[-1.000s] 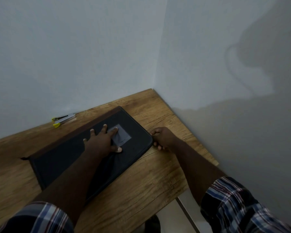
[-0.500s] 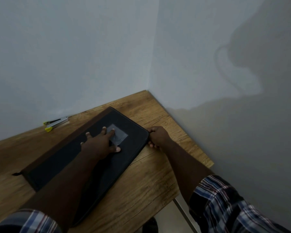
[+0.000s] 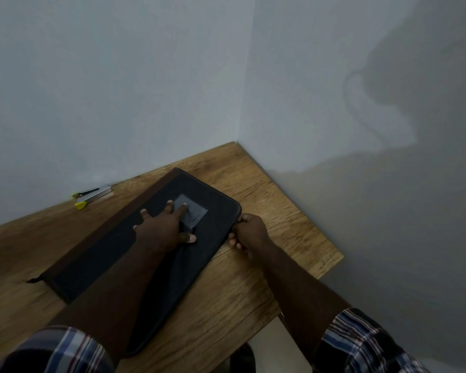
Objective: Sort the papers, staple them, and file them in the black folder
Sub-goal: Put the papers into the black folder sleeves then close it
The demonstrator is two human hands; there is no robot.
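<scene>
The black folder (image 3: 97, 262) lies closed and flat on the wooden table (image 3: 226, 297), with a brown spine along its far edge and a grey label patch on its cover. My left hand (image 3: 164, 227) presses flat on the cover with spread fingers, fingertips on the patch. My right hand (image 3: 249, 232) has its fingers curled at the folder's right edge near the rounded corner, pinching something small there that I cannot make out. A silver stapler with yellow tips (image 3: 92, 196) lies by the far wall. No loose papers are in sight.
Two pale walls meet at the table's far corner (image 3: 236, 142). The table's right edge ends close to the right wall, with light floor below (image 3: 277, 343). Bare wood lies left of and in front of the folder.
My right hand has slid a little along the folder's right edge toward me. The left hand stays pressed on the cover. The view has shifted slightly.
</scene>
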